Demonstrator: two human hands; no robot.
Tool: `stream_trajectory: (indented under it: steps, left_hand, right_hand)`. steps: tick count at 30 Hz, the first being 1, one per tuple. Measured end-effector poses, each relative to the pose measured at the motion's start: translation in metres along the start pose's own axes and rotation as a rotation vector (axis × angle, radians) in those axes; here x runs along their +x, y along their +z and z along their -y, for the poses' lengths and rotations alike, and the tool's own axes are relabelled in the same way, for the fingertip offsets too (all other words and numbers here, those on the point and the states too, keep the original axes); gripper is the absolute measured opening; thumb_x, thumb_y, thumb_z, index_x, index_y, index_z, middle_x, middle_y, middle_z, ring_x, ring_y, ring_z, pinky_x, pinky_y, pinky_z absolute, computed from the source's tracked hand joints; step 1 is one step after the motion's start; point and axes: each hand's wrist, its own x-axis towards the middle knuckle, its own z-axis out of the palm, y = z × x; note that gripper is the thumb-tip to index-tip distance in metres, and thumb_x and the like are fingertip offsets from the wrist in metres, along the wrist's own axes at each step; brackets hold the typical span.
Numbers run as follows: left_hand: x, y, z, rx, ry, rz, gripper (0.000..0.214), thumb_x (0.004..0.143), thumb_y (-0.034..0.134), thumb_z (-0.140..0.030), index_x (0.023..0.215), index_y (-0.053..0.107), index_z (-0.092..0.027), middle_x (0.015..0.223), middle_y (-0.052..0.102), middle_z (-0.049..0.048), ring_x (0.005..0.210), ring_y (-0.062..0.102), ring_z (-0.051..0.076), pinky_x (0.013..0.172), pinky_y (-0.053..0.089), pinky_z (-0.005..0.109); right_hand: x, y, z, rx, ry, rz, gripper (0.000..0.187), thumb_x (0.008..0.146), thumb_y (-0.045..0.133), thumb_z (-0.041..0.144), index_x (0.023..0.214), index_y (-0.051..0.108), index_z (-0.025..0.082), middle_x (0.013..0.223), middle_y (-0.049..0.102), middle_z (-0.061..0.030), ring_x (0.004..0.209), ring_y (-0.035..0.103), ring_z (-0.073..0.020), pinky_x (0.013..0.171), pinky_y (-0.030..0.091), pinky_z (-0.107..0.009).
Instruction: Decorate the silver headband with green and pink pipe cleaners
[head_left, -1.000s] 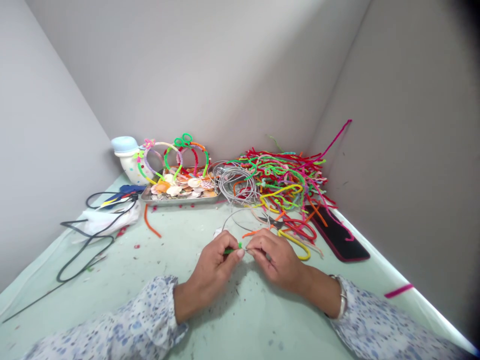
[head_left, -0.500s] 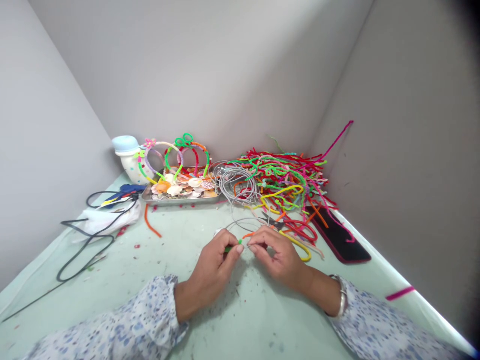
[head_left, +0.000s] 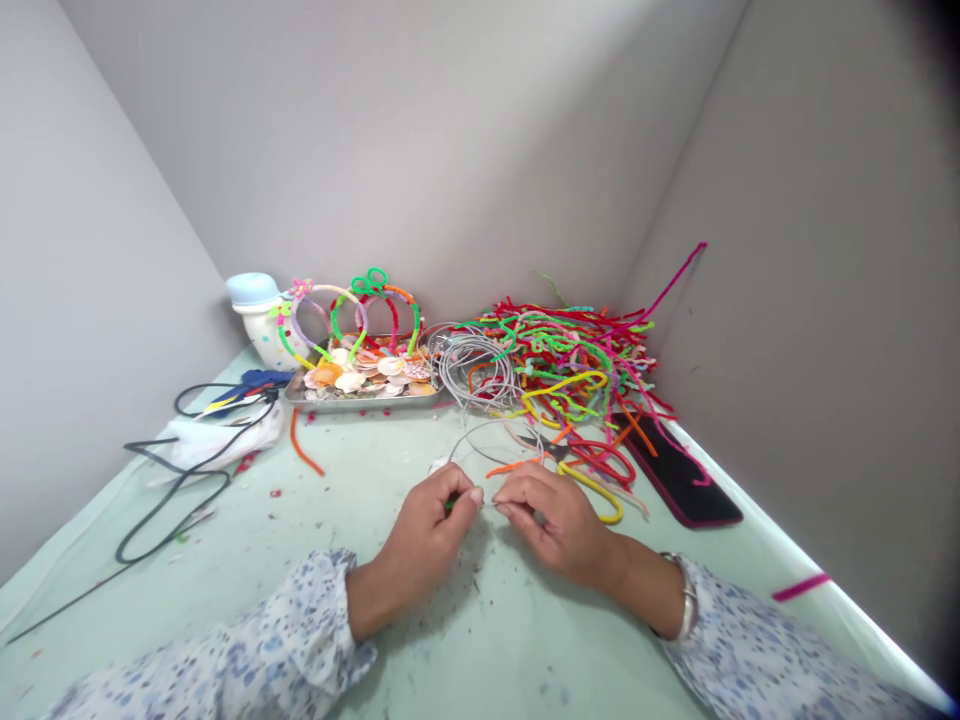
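At a pale green worktop (head_left: 300, 525), as the head camera shows, we bring both hands nearly together in the middle. Our left hand (head_left: 427, 525) is closed, thumb pressed on curled fingers, around a green fuzzy stem (head_left: 450, 506) mostly hidden in the grip. Our right hand (head_left: 559, 515), a silvery bangle (head_left: 687, 600) at its wrist, pinches a fine strand (head_left: 489, 504) in the narrow gap between the fingertips; it is too small for us to tell its material. Just beyond, a loop of gray wire (head_left: 468, 433) arches up, its ends lost behind our hands. Near the right hand lie dark-bladed scissors (head_left: 556, 449) and an orange stem (head_left: 514, 467), with a black phone-like slab (head_left: 679, 482) farther right. Along the back wall we see heaped colorful stems (head_left: 577, 345), a wire coil (head_left: 476, 375) and a metal tray (head_left: 367, 403) of shells (head_left: 349, 381), beside a white container (head_left: 266, 338) with a blue lid. At left, a dark cable (head_left: 150, 545) crosses a white plastic bag (head_left: 214, 440).
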Motion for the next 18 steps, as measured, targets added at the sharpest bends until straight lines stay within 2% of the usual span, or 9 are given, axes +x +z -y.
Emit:
stream_trajectory:
  steps: [4, 7, 10, 14, 18]
  left_hand:
    - [0.0034, -0.0001, 0.0006, -0.047, -0.084, 0.058, 0.023, 0.086, 0.047, -0.03, 0.066, 0.047, -0.018, 0.062, 0.043, -0.0036, 0.061, 0.041, 0.013, 0.06, 0.034, 0.026]
    - [0.0036, 0.0004, 0.0028, -0.083, -0.119, 0.072, 0.024, 0.087, 0.047, -0.031, 0.066, 0.047, -0.018, 0.059, 0.042, -0.0047, 0.057, 0.039, 0.012, 0.056, 0.032, 0.025]
    - [0.0017, 0.0014, 0.0053, -0.134, -0.088, 0.042, 0.025, 0.091, 0.046, -0.034, 0.072, 0.049, -0.018, 0.061, 0.044, -0.0046, 0.059, 0.042, 0.012, 0.058, 0.034, 0.024]
    - [-0.0006, 0.0025, 0.0071, -0.211, -0.038, -0.01, 0.014, 0.094, 0.044, -0.032, 0.094, 0.052, -0.02, 0.072, 0.051, -0.0033, 0.066, 0.048, 0.013, 0.062, 0.039, 0.024]
    - [-0.0014, 0.003, 0.0066, -0.124, 0.115, -0.07, 0.007, 0.092, 0.049, -0.022, 0.098, 0.052, -0.02, 0.09, 0.054, 0.0005, 0.082, 0.052, 0.014, 0.072, 0.043, 0.025]
  right_hand:
    - [-0.0006, 0.0001, -0.0017, -0.021, -0.038, 0.007, 0.012, 0.089, 0.051, 0.011, 0.093, 0.058, 0.02, 0.083, 0.062, -0.0055, 0.076, 0.058, -0.0174, 0.066, 0.046, -0.029]
    - [0.0, 0.0009, -0.0021, -0.018, -0.011, -0.004, 0.01, 0.089, 0.051, 0.012, 0.09, 0.058, 0.02, 0.08, 0.06, -0.0047, 0.074, 0.057, -0.0172, 0.064, 0.045, -0.029]
    - [0.0012, 0.0016, -0.0012, -0.014, 0.056, -0.038, 0.009, 0.089, 0.051, 0.013, 0.088, 0.057, 0.02, 0.077, 0.057, -0.0035, 0.071, 0.054, -0.0165, 0.064, 0.043, -0.029]
    - [0.0038, 0.001, 0.0003, 0.001, 0.121, -0.088, 0.008, 0.09, 0.05, 0.014, 0.088, 0.057, 0.019, 0.078, 0.056, -0.0037, 0.072, 0.054, -0.0165, 0.065, 0.043, -0.029]
    - [0.0055, -0.0001, 0.0011, 0.033, 0.17, -0.119, 0.009, 0.09, 0.05, 0.016, 0.087, 0.057, 0.019, 0.076, 0.054, -0.0026, 0.071, 0.053, -0.0161, 0.064, 0.042, -0.029]
